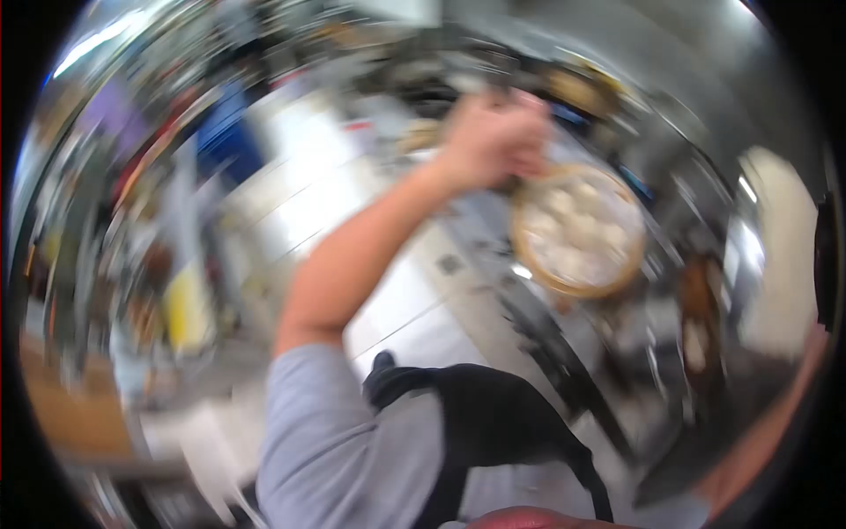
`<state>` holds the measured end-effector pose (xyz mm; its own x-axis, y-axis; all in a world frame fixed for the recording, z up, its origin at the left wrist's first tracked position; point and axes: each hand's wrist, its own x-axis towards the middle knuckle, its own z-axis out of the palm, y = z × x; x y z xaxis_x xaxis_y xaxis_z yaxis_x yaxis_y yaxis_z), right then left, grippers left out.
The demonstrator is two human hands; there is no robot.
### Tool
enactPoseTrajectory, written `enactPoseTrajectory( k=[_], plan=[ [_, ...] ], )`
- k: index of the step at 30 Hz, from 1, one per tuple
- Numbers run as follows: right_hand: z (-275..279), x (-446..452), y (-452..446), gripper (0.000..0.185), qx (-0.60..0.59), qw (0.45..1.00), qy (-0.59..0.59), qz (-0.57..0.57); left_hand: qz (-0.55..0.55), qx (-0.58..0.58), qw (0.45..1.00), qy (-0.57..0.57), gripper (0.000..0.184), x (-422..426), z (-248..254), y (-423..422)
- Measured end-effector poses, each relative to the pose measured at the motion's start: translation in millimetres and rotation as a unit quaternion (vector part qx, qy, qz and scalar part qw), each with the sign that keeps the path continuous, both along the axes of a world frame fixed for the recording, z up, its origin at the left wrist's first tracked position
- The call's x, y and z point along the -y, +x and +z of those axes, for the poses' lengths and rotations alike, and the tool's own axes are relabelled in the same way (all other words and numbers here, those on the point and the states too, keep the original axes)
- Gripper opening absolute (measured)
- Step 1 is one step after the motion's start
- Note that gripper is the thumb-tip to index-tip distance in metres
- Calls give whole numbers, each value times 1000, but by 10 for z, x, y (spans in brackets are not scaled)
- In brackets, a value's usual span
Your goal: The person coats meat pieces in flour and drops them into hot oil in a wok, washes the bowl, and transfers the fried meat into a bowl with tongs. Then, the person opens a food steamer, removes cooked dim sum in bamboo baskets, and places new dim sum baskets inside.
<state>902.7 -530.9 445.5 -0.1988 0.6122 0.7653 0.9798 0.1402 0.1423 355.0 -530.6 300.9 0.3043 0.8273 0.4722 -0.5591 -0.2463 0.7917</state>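
My left hand [500, 137] is a closed fist, blurred by motion, at the upper middle. A dark, thin thing shows at the top of the fist, too smeared to name. Just below and right of the hand is a round bamboo steamer [582, 289] holding several pale, rounded pieces [577, 212]. Whether the fingers touch its rim is unclear. My right forearm [767, 441] rises along the lower right edge, and the hand at its end does not show. A large pale object [780, 256], too blurred to name, lies near that edge.
Blurred metal counters and cookware fill the right side. A dark bar-like edge [564, 361] runs diagonally below the steamer. White floor tiles [308, 203] lie left of it. Further left are a blue bin-like object [227, 137], a yellow item [188, 309] and cluttered shelving.
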Motion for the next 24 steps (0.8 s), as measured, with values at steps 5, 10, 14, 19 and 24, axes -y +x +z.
enactPoseTrajectory(
  k=[5, 10, 14, 19, 24],
  plan=[
    [67, -481, -237, 38, 29, 996, 84, 13, 417, -98, 904, -14, 20, 1207, -448, -1602],
    [345, -547, -1505, 41, 135, 974, 181, -20, 694, -11, 714, -96, 19, 2369, -1007, -3355],
    [353, -517, -2715, 49, 130, 954, 263, 60, 836, -41, 542, -74, 22, 3087, -1395, -5194],
    [342, -601, -4173, 62, 79, 978, 181, 63, 907, -70, 397, -124, 29, 3555, -1787, -7474],
    [265, -782, -4949, 72, -3, 990, 140, -7, 958, -126, 222, -128, 32, 3757, -2163, -9114]
  ],
)
